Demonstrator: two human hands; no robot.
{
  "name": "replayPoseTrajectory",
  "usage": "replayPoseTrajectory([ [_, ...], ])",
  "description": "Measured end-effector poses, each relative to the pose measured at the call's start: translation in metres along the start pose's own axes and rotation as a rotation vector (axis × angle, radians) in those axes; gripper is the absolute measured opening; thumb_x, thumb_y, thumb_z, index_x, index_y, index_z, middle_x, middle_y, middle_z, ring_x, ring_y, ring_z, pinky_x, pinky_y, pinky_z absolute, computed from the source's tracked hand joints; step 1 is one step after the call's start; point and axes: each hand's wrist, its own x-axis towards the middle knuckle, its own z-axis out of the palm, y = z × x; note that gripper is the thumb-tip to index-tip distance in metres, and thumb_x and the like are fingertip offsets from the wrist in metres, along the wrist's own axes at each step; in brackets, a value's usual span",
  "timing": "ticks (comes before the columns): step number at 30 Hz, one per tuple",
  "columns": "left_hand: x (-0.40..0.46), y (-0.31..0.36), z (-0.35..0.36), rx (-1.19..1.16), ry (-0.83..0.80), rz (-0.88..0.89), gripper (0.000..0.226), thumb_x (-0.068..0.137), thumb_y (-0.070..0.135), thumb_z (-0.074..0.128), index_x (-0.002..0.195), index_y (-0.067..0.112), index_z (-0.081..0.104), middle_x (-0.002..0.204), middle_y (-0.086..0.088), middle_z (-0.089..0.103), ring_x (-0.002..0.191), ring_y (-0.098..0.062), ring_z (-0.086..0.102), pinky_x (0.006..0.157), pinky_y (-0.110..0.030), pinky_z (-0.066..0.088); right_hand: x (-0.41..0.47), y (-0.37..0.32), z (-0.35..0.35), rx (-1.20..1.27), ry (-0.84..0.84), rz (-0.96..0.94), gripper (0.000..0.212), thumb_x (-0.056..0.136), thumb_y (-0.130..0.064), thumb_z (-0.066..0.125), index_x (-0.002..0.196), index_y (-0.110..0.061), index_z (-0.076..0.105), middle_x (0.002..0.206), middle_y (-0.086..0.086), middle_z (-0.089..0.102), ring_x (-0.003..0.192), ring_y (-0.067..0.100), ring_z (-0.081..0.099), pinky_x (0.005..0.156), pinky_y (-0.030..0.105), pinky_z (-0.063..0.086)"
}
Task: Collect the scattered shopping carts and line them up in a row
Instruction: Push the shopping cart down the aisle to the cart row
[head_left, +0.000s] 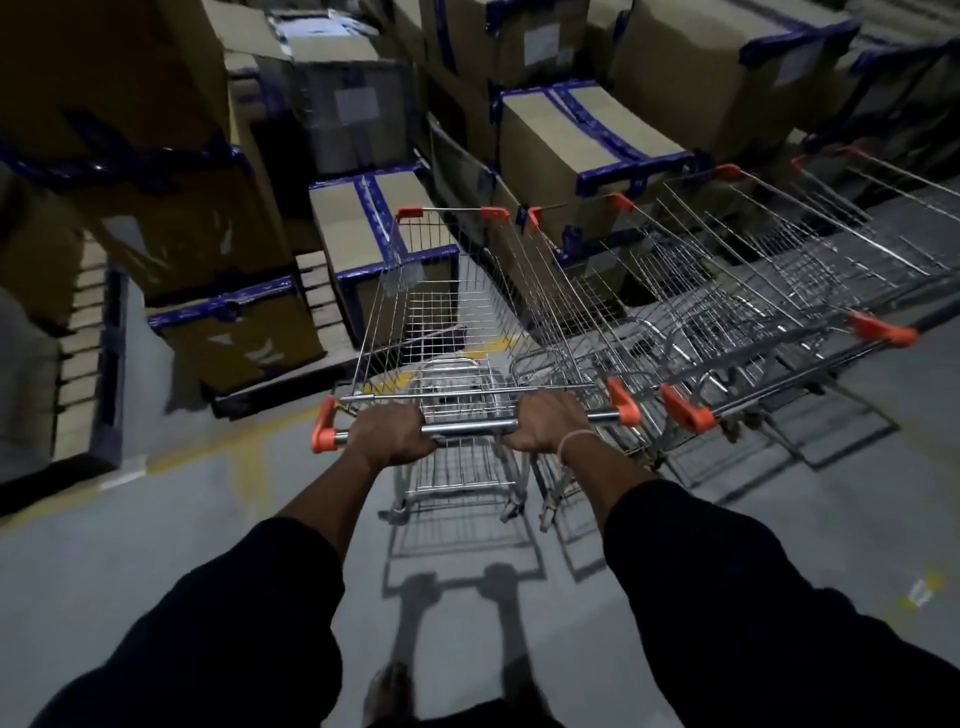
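A wire shopping cart with orange corner caps stands straight ahead of me, its nose toward the boxes. My left hand and my right hand are both closed around its chrome handle bar, left and right of the middle. Right beside it stands a second cart, its side close against mine. Further right, two more carts stand side by side in the same row, angled away to the right.
Stacked cardboard boxes with blue tape stand on pallets directly beyond the carts and along the left. A yellow line runs across the grey concrete floor. Open floor lies behind me and to the right.
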Motion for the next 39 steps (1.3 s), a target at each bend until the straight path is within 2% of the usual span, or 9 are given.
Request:
replayPoseTrajectory([
  [6,-0.001,0.037,0.008,0.003,0.038,-0.034,0.051,0.079,0.066,0.052,0.088,0.019,0.069,0.084,-0.005,0.071,0.078,-0.026,0.066,0.071,-0.034,0.054,-0.007,0.034,0.000,-0.055,-0.013,-0.029,0.052,0.086,-0.071,0.059,0.077,-0.020,0.063,0.076,-0.001,0.063,0.075,0.021,0.061,0.081,0.039,0.057],
  [14,-0.021,0.081,0.020,-0.004,0.044,-0.062,0.052,0.079,0.068,0.048,0.089,0.020,0.067,0.088,-0.006,0.070,0.083,-0.029,0.067,0.069,-0.035,0.050,-0.030,0.066,0.006,-0.093,-0.016,-0.102,0.050,0.086,-0.069,0.062,0.072,-0.021,0.055,0.073,-0.002,0.059,0.079,0.023,0.062,0.084,0.040,0.057],
  [18,-0.033,0.099,0.025,-0.025,0.030,-0.070,0.050,0.077,0.063,0.048,0.090,0.020,0.068,0.089,-0.006,0.070,0.083,-0.029,0.067,0.070,-0.035,0.052,-0.042,0.077,0.010,-0.135,-0.022,-0.121,0.053,0.086,-0.071,0.060,0.079,-0.019,0.062,0.074,-0.003,0.060,0.078,0.022,0.064,0.084,0.041,0.058],
  [22,-0.042,0.110,0.026,-0.027,0.018,-0.079,0.042,0.080,0.058,0.052,0.087,0.020,0.066,0.090,-0.006,0.069,0.082,-0.027,0.065,0.066,-0.032,0.045,-0.054,0.080,0.010,-0.159,-0.028,-0.125,0.055,0.087,-0.074,0.058,0.083,-0.020,0.063,0.070,-0.003,0.054,0.078,0.023,0.064,0.081,0.040,0.059],
  [26,-0.049,0.116,0.023,-0.041,0.007,-0.090,0.040,0.081,0.057,0.053,0.087,0.020,0.065,0.087,-0.004,0.067,0.080,-0.026,0.062,0.066,-0.032,0.043,-0.064,0.081,0.006,-0.160,-0.015,-0.149,0.052,0.089,-0.070,0.056,0.072,-0.022,0.052,0.067,-0.004,0.047,0.074,0.022,0.058,0.079,0.038,0.058],
  [31,-0.056,0.121,0.021,-0.086,0.028,-0.110,0.034,0.081,0.053,0.055,0.080,0.020,0.062,0.074,0.000,0.061,0.072,-0.024,0.061,0.065,-0.031,0.044,-0.068,0.083,0.008,-0.110,-0.001,-0.145,0.046,0.087,-0.064,0.061,0.074,-0.021,0.057,0.075,0.000,0.062,0.073,0.021,0.062,0.076,0.038,0.059],
  [34,-0.061,0.123,0.020,-0.088,0.067,-0.117,0.030,0.081,0.051,0.056,0.077,0.021,0.057,0.071,0.000,0.060,0.069,-0.023,0.059,0.066,-0.032,0.046,-0.067,0.082,0.009,-0.121,0.010,-0.145,0.044,0.088,-0.061,0.062,0.072,-0.021,0.055,0.075,0.001,0.061,0.073,0.022,0.063,0.076,0.038,0.060],
  [37,-0.068,0.124,0.023,-0.104,0.141,-0.120,0.028,0.081,0.048,0.060,0.085,0.021,0.054,0.077,-0.002,0.064,0.071,-0.024,0.061,0.068,-0.034,0.050,-0.066,0.080,0.012,-0.182,0.020,-0.133,0.046,0.089,-0.062,0.060,0.070,-0.022,0.048,0.072,-0.001,0.057,0.074,0.022,0.063,0.078,0.039,0.060],
  [39,-0.073,0.124,0.026,-0.119,0.204,-0.122,0.030,0.081,0.045,0.061,0.094,0.019,0.056,0.082,-0.004,0.065,0.074,-0.026,0.062,0.065,-0.033,0.046,-0.066,0.079,0.013,-0.233,0.048,-0.130,0.049,0.089,-0.066,0.058,0.073,-0.020,0.050,0.075,-0.001,0.058,0.080,0.024,0.065,0.080,0.039,0.059],
])
